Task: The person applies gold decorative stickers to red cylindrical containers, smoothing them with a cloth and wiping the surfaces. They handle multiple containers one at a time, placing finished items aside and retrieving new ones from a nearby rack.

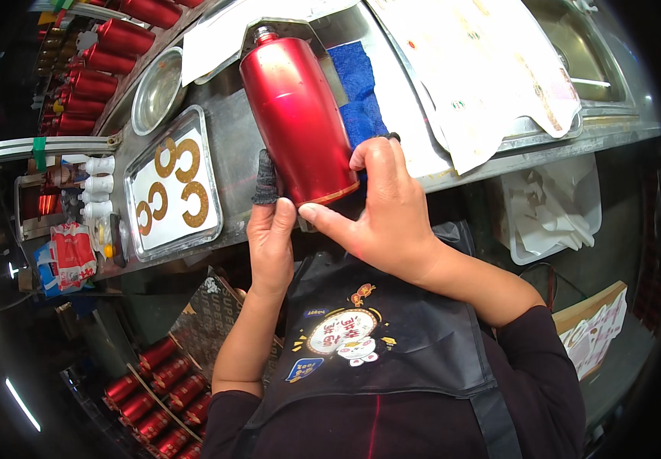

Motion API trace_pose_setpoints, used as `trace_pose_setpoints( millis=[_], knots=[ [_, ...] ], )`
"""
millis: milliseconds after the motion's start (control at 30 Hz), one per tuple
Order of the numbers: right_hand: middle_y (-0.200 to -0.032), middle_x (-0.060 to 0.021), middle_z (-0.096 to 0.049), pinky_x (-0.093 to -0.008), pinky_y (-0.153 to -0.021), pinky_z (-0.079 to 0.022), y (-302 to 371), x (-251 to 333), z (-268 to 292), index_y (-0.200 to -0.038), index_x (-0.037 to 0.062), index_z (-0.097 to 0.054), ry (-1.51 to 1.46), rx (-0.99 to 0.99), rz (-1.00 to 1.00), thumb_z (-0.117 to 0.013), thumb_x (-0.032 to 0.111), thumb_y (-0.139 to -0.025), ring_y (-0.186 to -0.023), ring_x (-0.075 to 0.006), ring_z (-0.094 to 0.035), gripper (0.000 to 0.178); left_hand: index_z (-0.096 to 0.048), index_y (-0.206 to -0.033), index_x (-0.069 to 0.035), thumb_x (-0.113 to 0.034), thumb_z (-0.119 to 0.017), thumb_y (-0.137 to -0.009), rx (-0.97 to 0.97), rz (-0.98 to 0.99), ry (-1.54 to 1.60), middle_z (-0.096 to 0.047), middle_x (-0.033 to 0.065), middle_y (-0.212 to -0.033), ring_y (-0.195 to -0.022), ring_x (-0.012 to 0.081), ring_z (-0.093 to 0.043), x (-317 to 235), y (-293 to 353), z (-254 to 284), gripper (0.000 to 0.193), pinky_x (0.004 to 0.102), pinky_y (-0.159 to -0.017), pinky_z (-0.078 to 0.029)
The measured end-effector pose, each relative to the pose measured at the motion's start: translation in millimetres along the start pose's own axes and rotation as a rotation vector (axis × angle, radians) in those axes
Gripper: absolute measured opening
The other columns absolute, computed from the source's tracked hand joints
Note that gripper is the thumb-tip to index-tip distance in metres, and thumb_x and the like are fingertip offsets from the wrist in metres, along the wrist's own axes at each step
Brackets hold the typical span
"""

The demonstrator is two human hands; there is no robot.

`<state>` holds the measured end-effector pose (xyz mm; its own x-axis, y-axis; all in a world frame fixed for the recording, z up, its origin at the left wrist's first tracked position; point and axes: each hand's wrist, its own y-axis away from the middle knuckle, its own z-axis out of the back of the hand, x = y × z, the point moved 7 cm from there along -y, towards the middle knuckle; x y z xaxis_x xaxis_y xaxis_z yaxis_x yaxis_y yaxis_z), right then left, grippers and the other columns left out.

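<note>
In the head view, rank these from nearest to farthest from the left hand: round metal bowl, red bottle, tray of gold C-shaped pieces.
From the left hand:
1. Red bottle: touching it.
2. Tray: to its left.
3. Round metal bowl: up and left, beyond the tray.

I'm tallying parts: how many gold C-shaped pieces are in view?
5, all on the white-lined metal tray: two gold C-shaped pieces side by side toward its far end; three nearer the person, at right, middle and left. None looks hidden there.
</note>
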<state>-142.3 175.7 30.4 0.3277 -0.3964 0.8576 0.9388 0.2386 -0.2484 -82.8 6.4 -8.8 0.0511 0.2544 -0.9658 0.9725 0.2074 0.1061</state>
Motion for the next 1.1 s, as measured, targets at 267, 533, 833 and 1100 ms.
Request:
trace_pose_setpoints(
  millis=[267,533,833,1100],
  knots=[
    [-0.100,-0.0169,-0.048,-0.0439,-0.059,-0.052,-0.7,0.0,-4.7,-0.111,0.0028,-0.046,-0.011,0.004,0.015,-0.081,0.034,-0.080,-0.075,-0.0355,-0.060,0.056,-0.050,-0.144,-0.004,-0.017,-0.060,-0.104,-0.041,-0.067,-0.134,-0.063,0.0071,-0.129,-0.111,0.0151,-0.062,3.8,2.3,-4.2,0.044,0.0310,-0.099,-0.048],
    [-0.098,-0.0174,-0.048,-0.0448,-0.060,-0.052,-1.4,-3.8,-2.3,-0.109,0.0028,-0.046,-0.066,0.012,0.015,-0.078,0.028,-0.083,-0.075,-0.0375,-0.061,0.048,-0.049,-0.144,-0.001,-0.017,-0.066,-0.101,-0.038,-0.062,-0.123,-0.060,0.0096,-0.135,-0.118,0.0164,-0.059,-1.2,2.0,-10.2,0.049,0.0333,-0.103,-0.047],
    [-0.097,-0.0146,-0.051,-0.0373,-0.068,-0.048,2.0,-7.8,1.4,-0.108,0.0012,-0.049,-0.164,-0.013,0.022,-0.073,0.017,-0.087,-0.079,-0.0298,-0.056,0.035,-0.049,-0.143,0.000,-0.012,-0.070,-0.096,-0.063,-0.046,-0.111,-0.061,0.0102,-0.133,-0.118,0.0158,-0.060,-6.5,1.5,-14.3,0.053,0.0309,-0.101,-0.048],
    [-0.099,-0.0168,-0.056,-0.0405,-0.074,-0.049,0.6,-22.0,4.0,-0.108,0.0013,-0.053,-0.406,0.093,-0.174,-0.065,0.014,-0.091,-0.084,-0.0333,-0.059,0.024,-0.048,-0.147,0.003,-0.017,-0.071,-0.095,-0.114,-0.250,-0.361,-0.049,0.0203,-0.151,-0.145,0.0262,-0.040,-8.3,21.9,-1.1,0.061,0.0468,-0.120,-0.022]
  ],
)
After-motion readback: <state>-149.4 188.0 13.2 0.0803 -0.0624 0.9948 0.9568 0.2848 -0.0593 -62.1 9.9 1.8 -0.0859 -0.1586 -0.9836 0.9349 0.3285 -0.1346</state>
